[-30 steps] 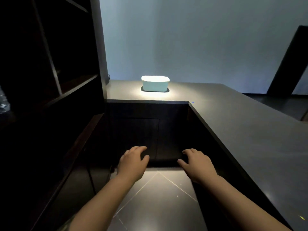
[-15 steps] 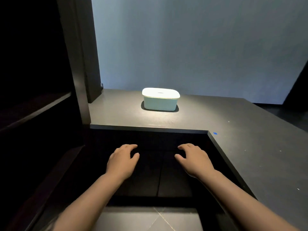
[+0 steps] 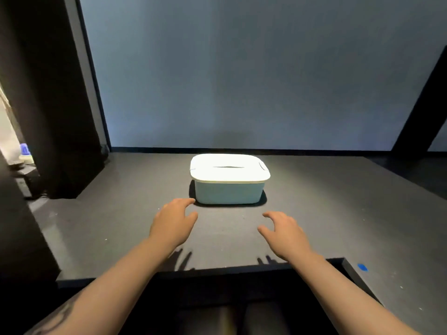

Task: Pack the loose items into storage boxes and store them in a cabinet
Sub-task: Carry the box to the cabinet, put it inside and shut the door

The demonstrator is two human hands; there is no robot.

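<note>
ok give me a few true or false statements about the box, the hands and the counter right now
1. The lid is on the box. True.
2. The left hand grips the box by its side. False: it hovers just short of the box, fingers relaxed, holding nothing.
3. The box sits on the dark counter, near the wall. True.
4. The right hand holds a loose item. False: it is empty, with its fingers spread.
5. Both hands are on the near side of the box. True.
6. A blue mark lies on the box lid. False: it is on the counter, to the right of the right arm.
</note>
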